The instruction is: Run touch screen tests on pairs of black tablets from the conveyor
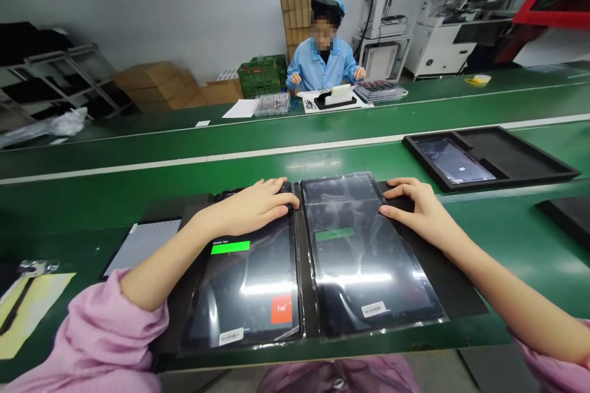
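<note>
Where two black, film-wrapped rectangular tablets lie side by side on the green bench (138,190), long axes near to far, the left hand (251,209) rests flat, grasping nothing, on the far end of the left tablet (249,282); the right hand (421,209), equally flat, touches the far right edge of the right tablet (364,258).

**Even overhead light, glare on the screens**

Bright, flat indoor light from above; no hard shadows. Faint soft shade under the left hand (251,209) and right hand (417,212). White glare streaks cross the left tablet (249,282) and right tablet (364,258); the right one's clear wrap throws milky, wrinkled reflections. Dull sheen on the green belt (138,190). Wide lens: the belt's white lines bow, the pink sleeve (92,344) stretches at the lower corner, and the black tray (530,163) skews. Foreground sharp, back wall softer. A pixelated patch sits on the person opposite (320,64).
</note>
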`<control>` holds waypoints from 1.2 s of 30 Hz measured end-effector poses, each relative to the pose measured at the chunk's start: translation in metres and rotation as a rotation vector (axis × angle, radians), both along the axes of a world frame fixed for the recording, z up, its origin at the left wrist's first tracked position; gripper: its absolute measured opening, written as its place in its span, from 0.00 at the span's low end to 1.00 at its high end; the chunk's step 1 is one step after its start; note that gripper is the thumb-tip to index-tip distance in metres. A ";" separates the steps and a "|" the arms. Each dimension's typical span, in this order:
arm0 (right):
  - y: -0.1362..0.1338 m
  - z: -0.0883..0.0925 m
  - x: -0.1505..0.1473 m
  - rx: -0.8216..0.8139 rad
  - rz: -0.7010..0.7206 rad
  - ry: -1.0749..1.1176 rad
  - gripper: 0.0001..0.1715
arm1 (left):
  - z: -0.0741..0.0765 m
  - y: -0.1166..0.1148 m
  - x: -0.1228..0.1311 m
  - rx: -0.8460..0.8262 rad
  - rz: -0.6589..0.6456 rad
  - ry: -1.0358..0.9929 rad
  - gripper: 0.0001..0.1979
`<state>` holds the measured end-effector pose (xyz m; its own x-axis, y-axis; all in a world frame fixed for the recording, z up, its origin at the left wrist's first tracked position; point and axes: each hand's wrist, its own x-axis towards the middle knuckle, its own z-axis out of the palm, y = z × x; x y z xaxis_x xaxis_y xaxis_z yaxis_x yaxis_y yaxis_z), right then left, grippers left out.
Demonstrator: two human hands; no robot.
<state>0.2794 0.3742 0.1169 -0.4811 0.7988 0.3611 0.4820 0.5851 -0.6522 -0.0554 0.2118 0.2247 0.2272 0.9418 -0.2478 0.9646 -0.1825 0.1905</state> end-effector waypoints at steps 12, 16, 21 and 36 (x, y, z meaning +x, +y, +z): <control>-0.003 0.006 0.002 -0.151 -0.028 0.042 0.22 | -0.003 0.003 0.001 0.045 0.045 -0.010 0.27; -0.003 0.008 0.001 -0.167 -0.038 0.056 0.22 | -0.001 0.006 0.001 0.022 0.042 0.011 0.27; -0.003 0.009 0.001 -0.168 -0.043 0.067 0.21 | -0.002 0.003 -0.001 0.038 0.042 0.001 0.29; -0.007 0.013 -0.002 -0.193 -0.036 0.111 0.22 | 0.003 -0.004 -0.007 -0.032 0.018 -0.075 0.30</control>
<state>0.2771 0.3675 0.1299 -0.4170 0.8742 0.2488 0.4190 0.4278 -0.8009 -0.0627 0.2081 0.2277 0.2298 0.9377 -0.2608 0.9504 -0.1584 0.2678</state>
